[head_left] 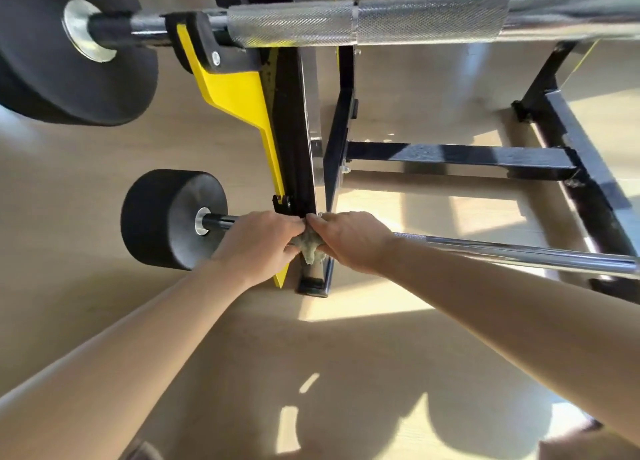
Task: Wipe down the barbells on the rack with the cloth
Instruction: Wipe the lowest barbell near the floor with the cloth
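Seen from the head camera, which looks down the front of the rack, both bare arms reach forward to the lower barbell (519,251), a chrome bar that runs from the right edge to the rack upright (294,130). The left hand (258,243) and the right hand (349,241) meet knuckle to knuckle on the bar just in front of the upright, with a small grey-green cloth (311,250) bunched between them. The fingers of both hands curl down over the bar and the cloth, and both thumbs press into the cloth from below. A loose end of it hangs under the bar. To the left of the left hand the bar's dark sleeve enters a thick black weight (166,217). Higher up, the upper barbell (381,23) lies across a black hook backed by a yellow guard (239,92), showing its knurled grip, and a large black plate (52,61) sits on its left end. The rack's black base frame (450,154) spreads over a pale wooden floor (104,321) with patches of sunlight and shadow.
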A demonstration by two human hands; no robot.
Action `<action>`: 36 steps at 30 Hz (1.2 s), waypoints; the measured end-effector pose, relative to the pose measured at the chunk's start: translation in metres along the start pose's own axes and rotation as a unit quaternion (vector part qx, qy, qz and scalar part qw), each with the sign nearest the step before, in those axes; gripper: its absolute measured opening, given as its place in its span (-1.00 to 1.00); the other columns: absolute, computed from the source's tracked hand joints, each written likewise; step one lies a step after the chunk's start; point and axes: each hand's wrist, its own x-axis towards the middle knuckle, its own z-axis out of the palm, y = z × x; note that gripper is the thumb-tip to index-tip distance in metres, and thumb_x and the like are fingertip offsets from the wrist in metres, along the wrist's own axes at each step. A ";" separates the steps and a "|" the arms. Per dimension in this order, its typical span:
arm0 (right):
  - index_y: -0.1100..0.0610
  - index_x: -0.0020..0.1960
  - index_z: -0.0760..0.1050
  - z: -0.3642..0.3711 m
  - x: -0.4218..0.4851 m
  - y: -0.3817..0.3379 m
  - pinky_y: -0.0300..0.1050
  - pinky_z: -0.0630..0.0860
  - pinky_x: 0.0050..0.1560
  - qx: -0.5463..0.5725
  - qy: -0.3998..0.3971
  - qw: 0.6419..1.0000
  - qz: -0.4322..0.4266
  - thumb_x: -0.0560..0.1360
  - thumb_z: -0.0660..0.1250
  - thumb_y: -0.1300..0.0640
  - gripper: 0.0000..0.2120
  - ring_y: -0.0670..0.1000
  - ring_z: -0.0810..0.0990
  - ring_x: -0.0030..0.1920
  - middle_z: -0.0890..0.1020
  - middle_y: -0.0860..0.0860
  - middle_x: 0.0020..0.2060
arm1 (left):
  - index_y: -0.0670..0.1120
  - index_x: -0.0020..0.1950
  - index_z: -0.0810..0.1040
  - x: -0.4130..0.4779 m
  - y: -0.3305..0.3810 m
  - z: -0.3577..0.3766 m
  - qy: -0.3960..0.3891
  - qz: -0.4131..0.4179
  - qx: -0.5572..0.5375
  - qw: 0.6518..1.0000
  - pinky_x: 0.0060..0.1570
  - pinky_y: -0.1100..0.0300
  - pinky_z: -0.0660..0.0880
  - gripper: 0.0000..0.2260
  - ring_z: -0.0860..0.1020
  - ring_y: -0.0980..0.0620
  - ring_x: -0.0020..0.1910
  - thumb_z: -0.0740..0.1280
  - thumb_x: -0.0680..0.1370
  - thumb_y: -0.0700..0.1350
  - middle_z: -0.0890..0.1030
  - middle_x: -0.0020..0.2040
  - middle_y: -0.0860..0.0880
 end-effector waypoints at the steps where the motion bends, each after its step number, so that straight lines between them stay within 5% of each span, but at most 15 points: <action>1: 0.15 0.43 0.32 -0.001 -0.006 0.006 0.04 0.61 -0.13 -0.005 -0.002 1.000 0.000 0.65 0.21 -0.05 -0.56 0.16 0.65 -0.07 0.62 0.07 0.09 | 0.00 0.22 0.62 0.002 0.005 0.001 0.006 0.002 -0.013 1.000 -0.17 0.11 0.54 -0.70 0.66 -0.04 -0.04 0.42 0.54 0.07 0.71 0.01 0.03; 4: 0.13 0.46 0.33 -0.006 -0.034 0.025 0.03 0.59 -0.09 0.007 -0.014 1.000 0.012 0.64 0.20 -0.10 -0.52 0.14 0.64 -0.08 0.64 0.06 0.07 | -0.04 0.41 0.51 0.014 0.024 0.009 -0.011 0.019 -0.038 0.999 0.09 0.07 0.58 -0.47 0.63 -0.02 0.14 0.40 0.52 0.20 0.67 0.18 0.00; 7: 0.08 0.39 0.40 -0.012 -0.068 0.048 0.07 0.61 -0.03 0.033 -0.020 0.999 0.035 0.62 0.26 -0.10 -0.58 0.10 0.65 -0.08 0.66 0.04 0.06 | -0.03 0.48 0.41 0.034 0.044 0.022 -0.033 0.040 -0.063 0.997 0.22 0.08 0.52 -0.47 0.59 0.00 0.23 0.33 0.58 0.18 0.61 0.29 -0.01; 22: 0.06 0.22 0.56 -0.033 -0.185 0.128 0.07 0.54 0.00 0.128 -0.063 0.966 0.213 0.61 0.30 -0.05 -0.73 0.12 0.62 -0.04 0.69 0.04 -0.02 | -0.02 0.23 0.41 0.117 0.147 0.046 -0.082 0.172 -0.081 0.978 -0.19 0.07 0.52 -0.65 0.55 0.02 -0.23 0.17 0.63 0.22 0.58 -0.06 0.08; 29: -0.01 0.16 0.64 -0.057 -0.244 0.178 0.03 0.55 0.03 0.192 -0.103 0.929 0.299 0.58 0.36 -0.05 -0.78 0.00 0.61 -0.08 0.69 -0.05 -0.12 | 0.05 0.18 0.41 0.148 0.223 0.050 -0.087 0.169 -0.145 0.971 -0.15 0.00 0.54 -0.73 0.62 0.00 -0.10 0.09 0.67 0.20 0.63 -0.03 0.11; 34: -0.05 0.21 0.62 -0.055 -0.304 0.211 -0.10 0.45 -0.08 0.213 -0.039 0.905 0.365 0.59 0.33 -0.02 -0.78 -0.06 0.59 -0.11 0.64 -0.14 -0.16 | 0.04 0.14 0.43 0.176 0.284 0.043 -0.120 0.176 -0.171 0.962 -0.15 0.03 0.48 -0.76 0.55 0.02 -0.22 0.07 0.70 0.15 0.55 -0.21 0.12; 36: -0.09 0.23 0.61 -0.048 -0.324 0.216 -0.06 0.45 -0.07 0.195 -0.004 0.905 0.379 0.60 0.31 -0.01 -0.77 -0.05 0.59 -0.12 0.64 -0.13 -0.16 | 0.02 0.16 0.43 0.187 0.301 0.041 -0.142 0.184 -0.180 0.956 -0.15 0.03 0.44 -0.73 0.55 -0.01 -0.19 0.06 0.70 0.15 0.54 -0.14 0.10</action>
